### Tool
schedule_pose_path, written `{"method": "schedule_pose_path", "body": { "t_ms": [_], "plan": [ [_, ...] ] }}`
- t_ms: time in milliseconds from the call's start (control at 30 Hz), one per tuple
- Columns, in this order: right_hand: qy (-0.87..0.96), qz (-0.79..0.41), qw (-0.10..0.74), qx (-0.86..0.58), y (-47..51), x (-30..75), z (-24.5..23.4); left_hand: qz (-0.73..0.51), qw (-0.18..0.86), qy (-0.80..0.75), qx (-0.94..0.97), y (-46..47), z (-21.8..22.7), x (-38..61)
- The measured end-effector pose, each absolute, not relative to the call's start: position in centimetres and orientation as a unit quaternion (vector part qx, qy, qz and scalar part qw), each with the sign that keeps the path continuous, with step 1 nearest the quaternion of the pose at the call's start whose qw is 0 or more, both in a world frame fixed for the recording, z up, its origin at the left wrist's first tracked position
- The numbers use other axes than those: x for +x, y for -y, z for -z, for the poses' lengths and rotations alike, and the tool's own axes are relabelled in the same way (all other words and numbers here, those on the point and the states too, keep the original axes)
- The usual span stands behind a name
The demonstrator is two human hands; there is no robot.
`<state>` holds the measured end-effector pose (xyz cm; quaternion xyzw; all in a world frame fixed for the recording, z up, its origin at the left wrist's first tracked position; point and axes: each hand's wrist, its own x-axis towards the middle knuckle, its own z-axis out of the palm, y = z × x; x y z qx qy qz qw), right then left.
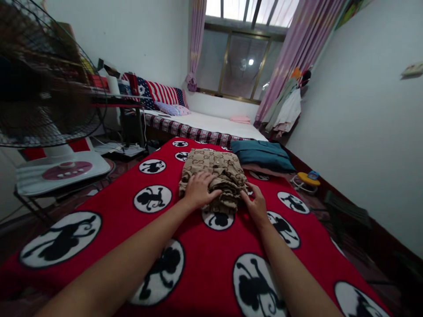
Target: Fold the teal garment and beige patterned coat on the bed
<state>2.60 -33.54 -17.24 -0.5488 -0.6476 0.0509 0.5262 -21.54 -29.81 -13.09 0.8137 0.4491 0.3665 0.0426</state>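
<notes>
A tan patterned garment [216,169] lies partly folded on a red blanket [185,237] printed with black monkey figures in white circles. My left hand [199,190] rests flat on the garment's near left part, fingers spread over the folded cloth. My right hand [254,204] is at the garment's near right corner, its fingers curled against the cloth edge; what they pinch is partly hidden.
A teal folded cloth [262,155] lies behind the garment on the right. A standing fan [42,79] is close at the left. Farther back are a bed [211,125] with pillows, a window with pink curtains, and a small yellow stool [308,179] by the right wall.
</notes>
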Motion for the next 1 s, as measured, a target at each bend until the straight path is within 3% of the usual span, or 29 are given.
{"method": "schedule_pose_path", "body": {
  "t_ms": [167,333,400,500,633,733,1000],
  "plan": [
    [0.649,-0.083,0.536,-0.534,33.9,2.2,17.2,-0.350,0.034,-0.447,0.823,30.7,15.2,-20.6],
    [0.563,-0.137,0.607,-0.544,32.0,0.7,15.3,-0.333,0.056,-0.534,0.775,29.8,13.8,-20.8],
    [0.558,-0.125,0.578,-0.582,30.5,0.2,14.1,-0.263,0.069,-0.573,0.773,28.7,12.5,-20.4],
    [0.576,-0.079,0.460,-0.671,28.6,-0.8,13.2,-0.168,0.107,-0.589,0.784,26.5,10.6,-19.9],
    [0.563,-0.013,0.370,-0.739,28.1,-2.1,14.4,-0.152,0.175,-0.605,0.762,23.6,10.0,-20.3],
    [0.555,-0.018,0.397,-0.731,28.4,-2.0,15.8,-0.157,0.221,-0.587,0.763,22.9,10.7,-20.9],
    [0.523,-0.108,0.559,-0.634,27.9,-0.7,16.9,-0.153,0.100,-0.593,0.784,25.4,11.1,-19.5]
  ]
}}
